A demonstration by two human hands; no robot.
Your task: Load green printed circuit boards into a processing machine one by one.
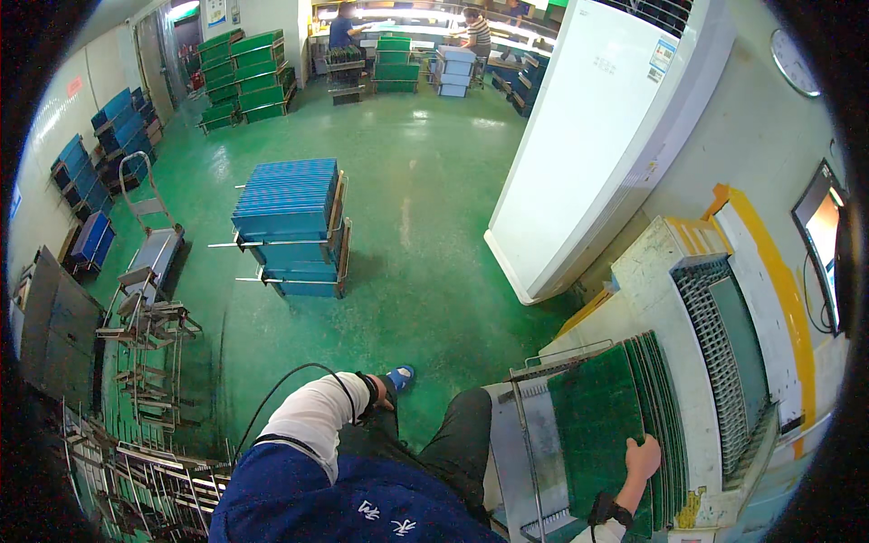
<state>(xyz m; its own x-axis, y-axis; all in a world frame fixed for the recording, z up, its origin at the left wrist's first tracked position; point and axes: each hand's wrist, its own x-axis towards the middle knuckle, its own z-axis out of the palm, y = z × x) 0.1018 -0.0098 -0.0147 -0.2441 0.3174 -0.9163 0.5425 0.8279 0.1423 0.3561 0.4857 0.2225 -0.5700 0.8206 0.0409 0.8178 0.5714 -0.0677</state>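
Observation:
Thin green boards (599, 407), which look like circuit boards, stand on edge in a metal rack (534, 443) at my right side. My right hand (643, 455) is at the upper edge of one of these boards, its fingers bent and closed on that edge. Several more boards (665, 407) lean close together just right of the hand. Beside my thigh hangs my left hand (385, 395), with a dark band at its wrist. Its fingers are mostly out of sight against the dark trousers, and nothing held shows there.
A machine with a slatted conveyor (724, 362) adjoins the rack. Ahead stand stacked blue board racks (290, 226). To the left are a trolley (158, 244) and bare metal racks (149, 362). A tall white cabinet unit (588, 136) stands right; people (475, 34) work at a far bench.

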